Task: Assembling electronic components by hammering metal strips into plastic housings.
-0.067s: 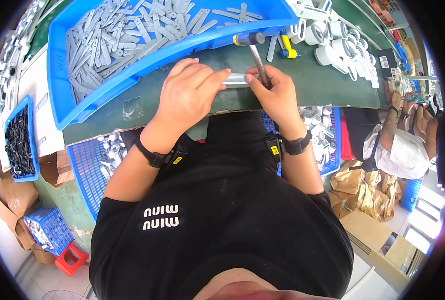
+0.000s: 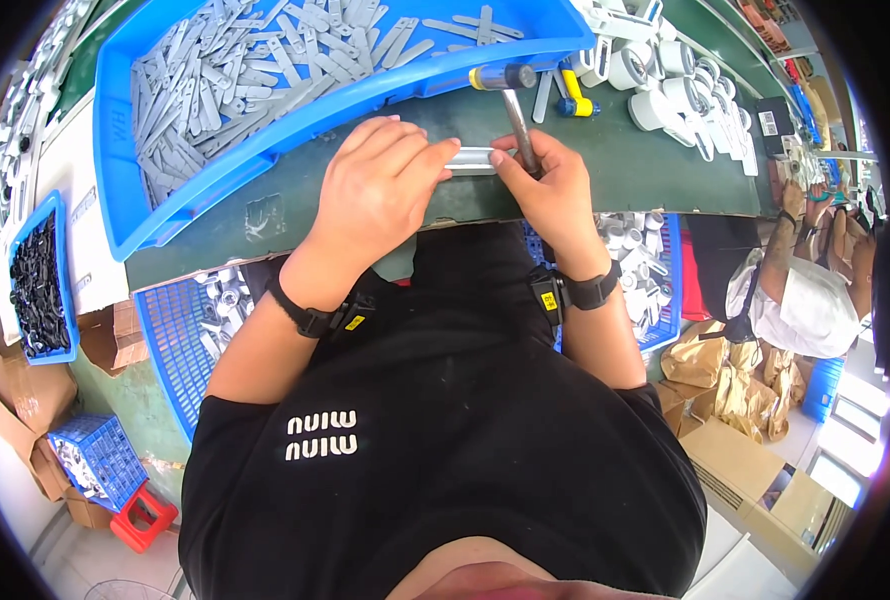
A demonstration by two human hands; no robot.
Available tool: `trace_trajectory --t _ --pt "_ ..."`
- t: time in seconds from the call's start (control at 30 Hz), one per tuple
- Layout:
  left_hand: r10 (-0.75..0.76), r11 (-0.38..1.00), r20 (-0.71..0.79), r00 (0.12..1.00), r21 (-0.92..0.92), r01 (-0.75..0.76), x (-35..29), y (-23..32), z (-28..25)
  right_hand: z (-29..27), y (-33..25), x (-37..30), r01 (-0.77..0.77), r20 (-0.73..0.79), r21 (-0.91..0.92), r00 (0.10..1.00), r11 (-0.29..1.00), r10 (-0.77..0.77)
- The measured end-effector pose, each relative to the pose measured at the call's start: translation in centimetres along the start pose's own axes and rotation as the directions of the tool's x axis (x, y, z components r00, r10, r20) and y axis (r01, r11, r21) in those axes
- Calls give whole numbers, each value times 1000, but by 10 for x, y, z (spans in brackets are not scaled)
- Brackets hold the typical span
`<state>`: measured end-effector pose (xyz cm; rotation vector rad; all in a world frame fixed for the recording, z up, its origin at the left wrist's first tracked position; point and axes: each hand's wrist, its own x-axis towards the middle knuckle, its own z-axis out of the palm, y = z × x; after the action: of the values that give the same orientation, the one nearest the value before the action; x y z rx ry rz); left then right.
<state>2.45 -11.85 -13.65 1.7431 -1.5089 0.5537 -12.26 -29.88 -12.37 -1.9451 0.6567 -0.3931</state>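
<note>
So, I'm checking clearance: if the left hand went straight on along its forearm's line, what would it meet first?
Probably the near wall of the blue tray, beyond a strip of green tabletop; the height of the left hand is hard to judge, so it might pass over.

Strips in a tray on the table, behind the hammer, left of the heaped parts

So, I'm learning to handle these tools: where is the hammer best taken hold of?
Probably grip the hammer by its slim metal shaft, coming from the near side: it slants that way, with the wider head at the far end. The right hand holds it there; its lower end is hidden.
</note>
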Motion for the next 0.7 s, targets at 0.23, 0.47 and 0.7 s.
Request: trace_trajectory --t 0.23,0.47,0.7 --pt "-90 996 137 987 39 85 9 22 3 1 7 3 -48 15 97 999 994 47" --pt "10 997 165 986 -71 2 7 8 11 2 11 4 14 6 58 1000 998 -14" --pt "-1 1000 102 995 -10 2 6 16 14 1 16 2 27 9 87 1000 996 -28"
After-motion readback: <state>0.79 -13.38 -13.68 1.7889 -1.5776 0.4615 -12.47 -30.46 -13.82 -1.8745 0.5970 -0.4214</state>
